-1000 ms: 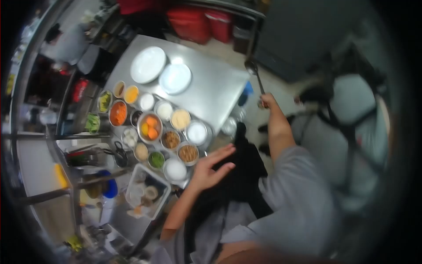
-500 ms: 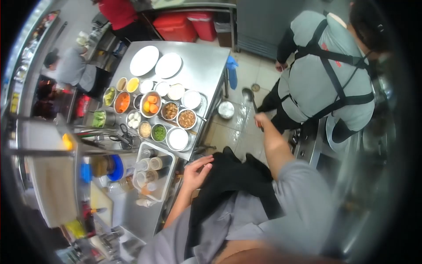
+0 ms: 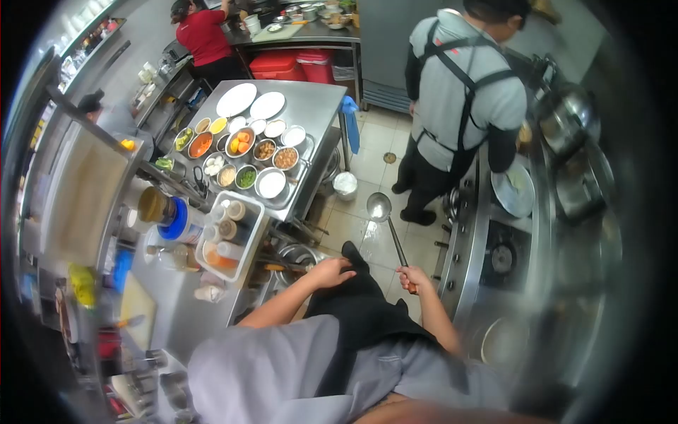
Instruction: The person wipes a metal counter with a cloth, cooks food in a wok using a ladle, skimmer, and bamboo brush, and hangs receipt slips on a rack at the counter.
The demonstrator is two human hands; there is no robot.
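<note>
My right hand (image 3: 415, 279) is wrapped round the wooden handle end of a long metal ladle (image 3: 379, 207), whose bowl hangs over the tiled floor. My left hand (image 3: 330, 273) is held in front of the black apron (image 3: 360, 304), fingers loosely apart and with nothing in them. To the left of my hands is a steel table (image 3: 311, 106) bearing bowls of chopped food, a bowl of orange and yellow yolks (image 3: 241, 141), and two white plates (image 3: 236, 100).
A person in grey (image 3: 462, 92) stands at the stove (image 3: 487, 247) on the right, beside a white pan (image 3: 514, 191). A bucket (image 3: 345, 185) sits on the floor. A bottle tray (image 3: 229, 233) is at left. Another person wears red (image 3: 203, 37).
The view has turned and widened, showing more of the stove and the person in grey. My right hand has moved down with the ladle. My left hand's fingers have come lower.
</note>
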